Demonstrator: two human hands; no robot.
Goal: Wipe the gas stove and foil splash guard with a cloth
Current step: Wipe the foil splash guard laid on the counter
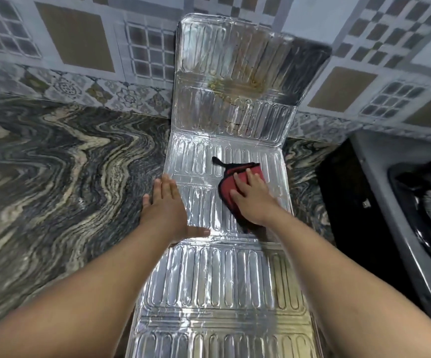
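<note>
A ribbed silver foil splash guard [217, 280] lies unfolded along the counter, and its far panel leans up against the tiled wall with brownish stains on it. On the middle panel sits a red cloth [228, 187] with a dark edge. My right hand [252, 200] presses flat on that cloth with straight fingers. My left hand [166, 205] lies flat on the guard's left edge, fingers straight, thumb spread out onto the foil. The gas stove [421, 202] stands at the right edge, grey with a black burner area.
A swirled grey and beige stone counter [62, 182] spreads out to the left of the foil. Patterned wall tiles [75, 37] run along the back. A dark gap [348, 202] lies between the foil and the stove.
</note>
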